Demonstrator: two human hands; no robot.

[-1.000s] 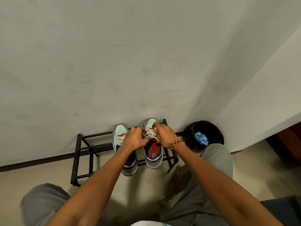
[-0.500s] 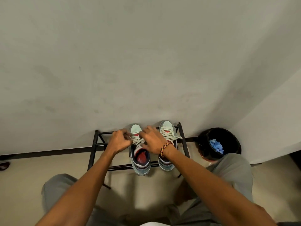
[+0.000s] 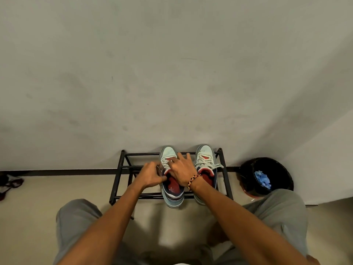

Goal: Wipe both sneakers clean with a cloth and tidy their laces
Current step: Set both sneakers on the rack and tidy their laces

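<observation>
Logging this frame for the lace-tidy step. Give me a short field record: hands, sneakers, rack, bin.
left hand: fingers curled at the laces of the left sneaker
right hand: fingers spread on the same sneaker's laces and tongue
right sneaker: untouched, a lace end trails off its side
rack: black metal, against the wall, holds both sneakers
bin: black, right of the rack, blue cloth inside

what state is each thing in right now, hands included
left sneaker: upright on the rack, toe to the wall, both hands at its laces
right sneaker: upright on the rack, untouched, a lace end trailing off its side
left hand: fingers curled, pinching the left sneaker's lace
right hand: fingers spread on the left sneaker's laces
rack: standing against the wall
bin: open, blue cloth inside
</observation>
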